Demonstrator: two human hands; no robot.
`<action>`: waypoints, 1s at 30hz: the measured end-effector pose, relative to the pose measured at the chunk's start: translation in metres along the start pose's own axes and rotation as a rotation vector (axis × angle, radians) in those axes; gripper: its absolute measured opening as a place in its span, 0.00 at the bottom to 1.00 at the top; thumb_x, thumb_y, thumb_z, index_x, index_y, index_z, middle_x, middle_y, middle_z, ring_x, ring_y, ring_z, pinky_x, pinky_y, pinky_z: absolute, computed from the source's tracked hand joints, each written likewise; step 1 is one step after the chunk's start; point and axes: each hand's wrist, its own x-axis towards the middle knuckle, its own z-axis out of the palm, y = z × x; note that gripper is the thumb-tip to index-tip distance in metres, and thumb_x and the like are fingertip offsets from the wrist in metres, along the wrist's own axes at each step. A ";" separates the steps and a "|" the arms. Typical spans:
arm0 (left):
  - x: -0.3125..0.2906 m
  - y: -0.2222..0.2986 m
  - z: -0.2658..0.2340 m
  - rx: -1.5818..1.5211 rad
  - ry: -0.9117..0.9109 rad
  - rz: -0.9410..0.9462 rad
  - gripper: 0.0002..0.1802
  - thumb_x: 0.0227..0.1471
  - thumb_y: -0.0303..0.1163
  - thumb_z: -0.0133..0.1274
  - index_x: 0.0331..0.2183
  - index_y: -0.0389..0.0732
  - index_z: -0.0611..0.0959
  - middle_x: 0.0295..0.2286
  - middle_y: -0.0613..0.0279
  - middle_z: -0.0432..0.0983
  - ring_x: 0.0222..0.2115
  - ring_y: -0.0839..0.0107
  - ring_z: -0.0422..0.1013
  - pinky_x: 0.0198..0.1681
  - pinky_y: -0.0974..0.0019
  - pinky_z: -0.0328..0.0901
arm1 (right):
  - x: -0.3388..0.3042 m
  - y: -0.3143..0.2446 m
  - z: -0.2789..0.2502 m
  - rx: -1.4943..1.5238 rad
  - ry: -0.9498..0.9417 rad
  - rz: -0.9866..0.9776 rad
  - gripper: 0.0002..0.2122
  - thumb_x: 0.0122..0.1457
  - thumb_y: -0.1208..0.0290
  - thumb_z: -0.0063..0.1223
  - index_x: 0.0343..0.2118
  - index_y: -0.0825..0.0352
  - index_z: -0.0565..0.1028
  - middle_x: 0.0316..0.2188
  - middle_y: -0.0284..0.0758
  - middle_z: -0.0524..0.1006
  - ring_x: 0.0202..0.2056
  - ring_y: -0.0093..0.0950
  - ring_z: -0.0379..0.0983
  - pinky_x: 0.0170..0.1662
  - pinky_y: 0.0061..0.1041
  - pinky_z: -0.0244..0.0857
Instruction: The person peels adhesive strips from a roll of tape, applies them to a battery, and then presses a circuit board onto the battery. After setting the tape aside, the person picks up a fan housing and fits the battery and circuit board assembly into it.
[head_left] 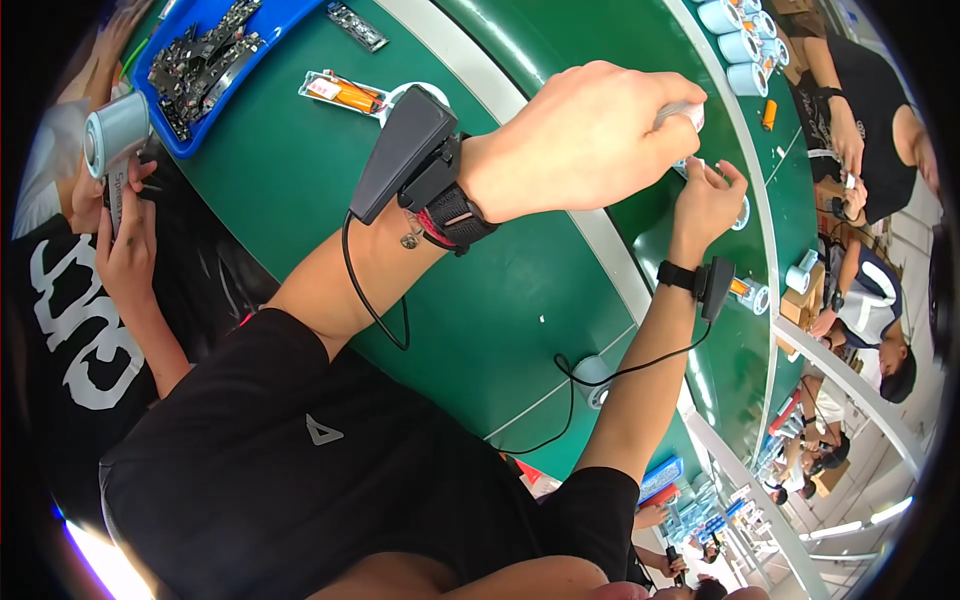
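Observation:
My left hand (590, 135) reaches across the green work surface, its back turned up. Thumb and curled fingers pinch a small whitish-grey piece (684, 115), mostly covered by them. Just below it is my right hand (710, 205), fingers bent around something largely hidden; a small white bit (688, 164) shows at its fingertips. A pale round rim (742, 213) shows behind the right hand; whether it is held I cannot tell. Both wrists carry black strapped devices with cables. Beside the left wrist device lies a handheld body with orange battery cells (355, 95) and a round white end.
A blue tray (262, 55) of circuit boards stands upper left, with a loose board (357, 27) nearby. A pale-blue cylinder (592, 380) sits near the right forearm's cable. More cylinders (742, 48) stand across the line. A neighbour at left holds a pale-blue device (118, 135); other people work opposite.

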 end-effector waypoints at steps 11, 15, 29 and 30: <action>0.001 0.006 -0.015 -0.038 0.073 0.039 0.21 0.62 0.41 0.50 0.46 0.33 0.81 0.17 0.64 0.68 0.17 0.76 0.62 0.22 0.67 0.59 | 0.011 -0.042 0.007 -0.530 0.000 -0.005 0.32 0.47 0.60 0.70 0.55 0.64 0.70 0.38 0.40 0.83 0.42 0.38 0.79 0.51 0.36 0.66; -0.001 0.006 -0.019 -0.073 0.079 0.060 0.21 0.62 0.41 0.50 0.46 0.33 0.81 0.17 0.63 0.70 0.17 0.76 0.62 0.22 0.66 0.59 | 0.037 -0.010 0.005 -0.501 0.013 -0.025 0.29 0.44 0.59 0.71 0.50 0.65 0.75 0.36 0.40 0.82 0.41 0.39 0.79 0.49 0.36 0.68; 0.002 -0.001 -0.021 -0.043 0.106 0.086 0.21 0.61 0.41 0.51 0.46 0.33 0.81 0.22 0.58 0.76 0.19 0.73 0.66 0.24 0.66 0.63 | 0.028 -0.018 0.041 -0.321 -0.066 -0.206 0.16 0.51 0.70 0.62 0.44 0.64 0.80 0.40 0.45 0.75 0.39 0.39 0.76 0.47 0.36 0.69; 0.002 -0.002 -0.021 -0.045 0.118 0.093 0.21 0.61 0.41 0.51 0.46 0.33 0.81 0.22 0.58 0.76 0.19 0.73 0.67 0.24 0.66 0.63 | 0.027 -0.015 0.043 -0.319 -0.068 -0.206 0.16 0.51 0.70 0.62 0.44 0.64 0.80 0.40 0.45 0.75 0.39 0.39 0.76 0.47 0.36 0.69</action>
